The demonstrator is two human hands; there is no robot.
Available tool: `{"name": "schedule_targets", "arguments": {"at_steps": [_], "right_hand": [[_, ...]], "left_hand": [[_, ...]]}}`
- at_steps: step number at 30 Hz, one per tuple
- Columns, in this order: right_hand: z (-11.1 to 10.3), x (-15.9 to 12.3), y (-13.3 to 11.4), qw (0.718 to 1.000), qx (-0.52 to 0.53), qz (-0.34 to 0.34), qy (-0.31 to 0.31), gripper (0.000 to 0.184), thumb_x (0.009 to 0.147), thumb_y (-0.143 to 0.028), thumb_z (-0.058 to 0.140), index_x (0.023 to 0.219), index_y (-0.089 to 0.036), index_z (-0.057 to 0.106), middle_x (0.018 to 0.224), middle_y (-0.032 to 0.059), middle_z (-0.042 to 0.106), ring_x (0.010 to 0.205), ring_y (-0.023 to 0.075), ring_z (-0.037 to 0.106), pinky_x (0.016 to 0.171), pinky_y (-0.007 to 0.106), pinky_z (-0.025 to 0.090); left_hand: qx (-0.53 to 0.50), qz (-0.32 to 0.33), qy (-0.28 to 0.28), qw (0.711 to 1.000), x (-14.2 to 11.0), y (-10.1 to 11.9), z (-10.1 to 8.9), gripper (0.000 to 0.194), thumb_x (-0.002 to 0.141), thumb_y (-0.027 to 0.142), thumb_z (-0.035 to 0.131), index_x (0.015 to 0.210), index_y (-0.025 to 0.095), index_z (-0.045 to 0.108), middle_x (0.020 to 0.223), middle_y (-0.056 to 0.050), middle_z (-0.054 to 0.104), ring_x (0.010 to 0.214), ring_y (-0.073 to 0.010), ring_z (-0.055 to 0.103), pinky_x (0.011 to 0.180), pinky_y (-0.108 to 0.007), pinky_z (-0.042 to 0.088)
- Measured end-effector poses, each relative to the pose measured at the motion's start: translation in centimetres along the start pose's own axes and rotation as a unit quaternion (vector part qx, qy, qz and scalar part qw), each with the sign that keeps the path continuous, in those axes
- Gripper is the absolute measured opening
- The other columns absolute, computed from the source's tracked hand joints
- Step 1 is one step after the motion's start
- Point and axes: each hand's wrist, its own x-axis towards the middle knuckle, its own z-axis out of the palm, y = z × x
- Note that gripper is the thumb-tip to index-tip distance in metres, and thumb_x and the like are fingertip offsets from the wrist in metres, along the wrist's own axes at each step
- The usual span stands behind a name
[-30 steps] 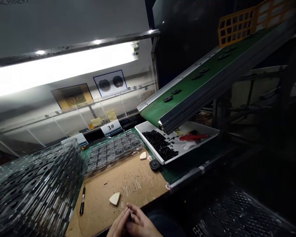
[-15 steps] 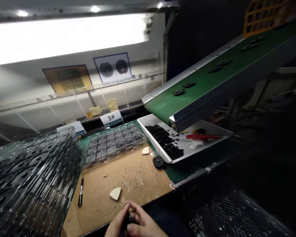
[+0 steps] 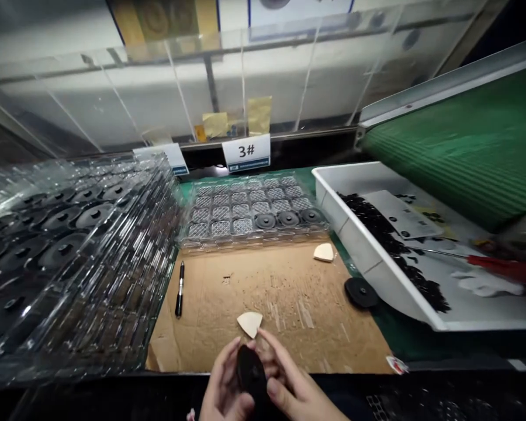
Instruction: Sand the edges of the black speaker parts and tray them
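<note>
Both hands are closed around a black rounded moulded part point(image 3: 251, 374) at the front edge of the cardboard. My left hand point(image 3: 222, 383) grips its left side, and my right hand point(image 3: 291, 383) holds the right side with the thumb against it. Just beyond the fingertips lies a cream-coloured triangular piece point(image 3: 250, 323). A second cream piece point(image 3: 323, 252) rests at the far right of the cardboard sheet point(image 3: 228, 292). A similar black part point(image 3: 360, 292) lies beside the cardboard's right edge. The clear plastic tray point(image 3: 245, 238) behind holds several black parts at its front right.
Stacked clear trays with black parts point(image 3: 65, 251) fill the left side. A pen point(image 3: 180, 289) lies on the cardboard. At right, a white bin point(image 3: 368, 257) holds black scraps and a red-handled tool point(image 3: 504, 266), under a green conveyor belt point(image 3: 464, 152).
The view has turned down and to the right, so the bench looks nearer. Between my hands the black part now shows its broad face; before, it was mostly hidden by the fingers.
</note>
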Motion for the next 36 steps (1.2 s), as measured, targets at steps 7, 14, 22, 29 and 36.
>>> {"name": "schedule_targets", "arguments": {"at_steps": [7, 14, 22, 29, 36], "right_hand": [[-0.5, 6.1, 0.7, 0.935, -0.347, -0.042, 0.065, 0.044, 0.078, -0.022, 0.057, 0.122, -0.025, 0.057, 0.119, 0.0150, 0.054, 0.107, 0.0344, 0.049, 0.088, 0.058, 0.040], [-0.8, 8.8, 2.2, 0.929, -0.362, -0.061, 0.054, 0.034, 0.084, -0.017, 0.041, 0.112, -0.019, 0.061, 0.102, 0.0132, 0.060, 0.094, 0.0255, 0.057, 0.080, 0.043, 0.051], [-1.5, 9.9, -5.7, 0.965, -0.247, -0.074, 0.039, 0.021, 0.089, -0.026, 0.048, 0.108, -0.022, 0.056, 0.097, 0.0039, 0.067, 0.084, 0.0150, 0.065, 0.068, 0.023, 0.054], [0.5, 7.7, -8.6, 0.944, -0.236, -0.230, -0.016, 0.026, 0.084, -0.009, 0.046, 0.107, -0.018, 0.056, 0.087, 0.0064, 0.065, 0.075, 0.0146, 0.061, 0.068, 0.025, 0.052], [-0.7, 6.7, -10.0, 0.934, -0.242, -0.261, 0.036, 0.025, 0.086, -0.009, 0.044, 0.107, -0.013, 0.056, 0.084, 0.0064, 0.065, 0.075, 0.0150, 0.062, 0.070, 0.027, 0.052]], "left_hand": [[-0.280, -0.087, 0.092, 0.951, 4.0, 3.0, -3.1, 0.036, 0.074, 0.041, 0.063, 0.109, 0.032, 0.064, 0.117, -0.004, 0.067, 0.110, -0.0247, 0.059, 0.092, -0.031, 0.048], [-0.302, -0.095, 0.124, 0.940, 5.8, 2.7, -3.6, 0.047, 0.062, 0.039, 0.072, 0.108, 0.035, 0.063, 0.116, 0.000, 0.067, 0.110, -0.0229, 0.059, 0.090, -0.027, 0.048], [-0.260, -0.119, 0.159, 0.945, 6.4, 4.0, -1.0, 0.052, 0.060, 0.038, 0.076, 0.109, 0.028, 0.064, 0.118, -0.006, 0.065, 0.111, -0.0240, 0.057, 0.093, -0.030, 0.047], [-0.252, -0.176, 0.110, 0.945, 6.0, 4.4, 1.6, 0.047, 0.058, 0.032, 0.079, 0.103, 0.027, 0.068, 0.104, -0.003, 0.072, 0.097, -0.0215, 0.064, 0.086, -0.027, 0.051], [-0.214, -0.178, 0.069, 0.958, 5.2, 5.3, 3.7, 0.035, 0.060, 0.034, 0.077, 0.094, 0.028, 0.071, 0.093, 0.002, 0.073, 0.095, -0.0177, 0.064, 0.093, -0.026, 0.045]]}}
